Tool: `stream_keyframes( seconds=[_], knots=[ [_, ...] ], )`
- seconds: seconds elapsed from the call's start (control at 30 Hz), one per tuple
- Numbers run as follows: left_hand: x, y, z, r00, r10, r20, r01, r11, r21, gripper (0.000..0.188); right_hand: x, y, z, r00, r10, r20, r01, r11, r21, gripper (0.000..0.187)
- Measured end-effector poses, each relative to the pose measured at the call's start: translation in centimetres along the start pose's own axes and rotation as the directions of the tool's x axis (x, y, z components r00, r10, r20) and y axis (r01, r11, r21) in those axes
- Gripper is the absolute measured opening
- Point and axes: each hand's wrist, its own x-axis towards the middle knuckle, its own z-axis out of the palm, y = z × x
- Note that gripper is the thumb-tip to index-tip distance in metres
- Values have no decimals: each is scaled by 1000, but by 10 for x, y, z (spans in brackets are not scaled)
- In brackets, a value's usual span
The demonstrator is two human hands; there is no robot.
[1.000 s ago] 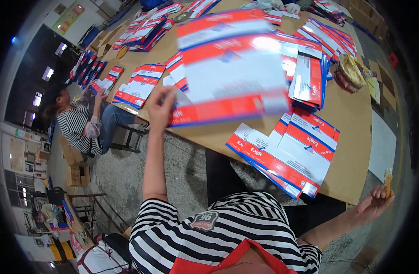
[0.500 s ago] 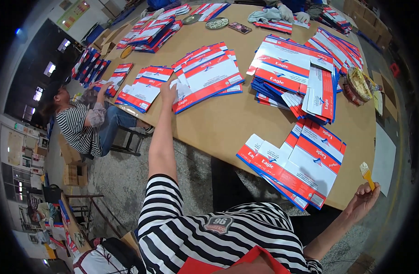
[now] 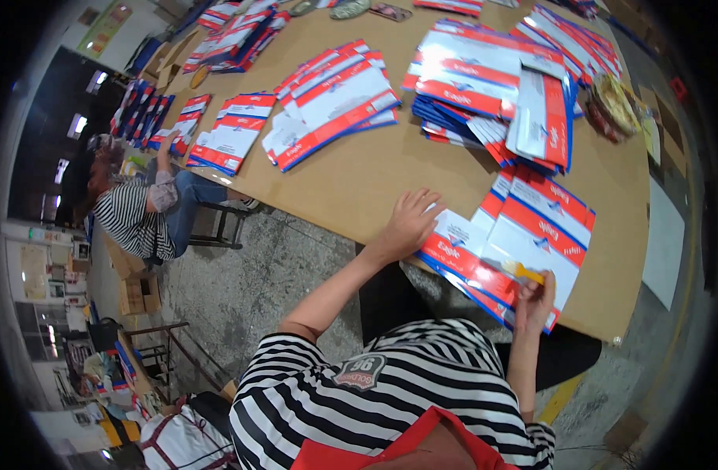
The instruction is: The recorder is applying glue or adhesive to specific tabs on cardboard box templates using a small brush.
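The work in hand looks under way rather than finished. The right hand [image 3: 536, 301] is closed round the yellow handle of a brush [image 3: 530, 273], whose pale bristles point left over the near fan [image 3: 543, 227] of printed cartons. Whether they touch the print or hang just above it, I cannot tell.

The left hand [image 3: 410, 227] lies palm down at the fan's left corner, fingers out and a little apart, not clamped on anything that shows; its fingertips are at or just beside the corner.

The near fan rests at the worktop [image 3: 343, 188] edge in front of the person, its cartons flat and overlapping, their lower ends jutting past the edge. From here I cannot tell which of its strips, if any, carry paste, so how much brushing is done stays unclear.

Beyond it, a thick pile [image 3: 476, 66] of flat cartons seems to be stock left to handle. A tub [image 3: 612, 108] of pale yellow stuff, probably the paste, stands right of that pile.

To the left lie a wider fan [image 3: 335, 102] and a small stack [image 3: 234, 129]; these may be finished, though nothing on them proves it. Farther left, a seated co-worker [image 3: 136, 215] has a hand at another stack [image 3: 185, 125].
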Motion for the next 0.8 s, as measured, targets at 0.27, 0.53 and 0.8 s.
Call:
stream_keyframes(
  seconds=[0.27,0.53,0.8],
  knots=[
    [-4,-7,20,995,-42,-88,38,999,-37,34,18,7,12,989,36,144,-53,992,115,21],
    [13,19,16,984,-62,169,37,988,147,51,24,-8,10,993,-88,75,83,994,77,24],
    [21,58,46,995,-54,88,57,997,-42,46,19,-3,8,988,-61,142,42,990,133,24]
  ],
)
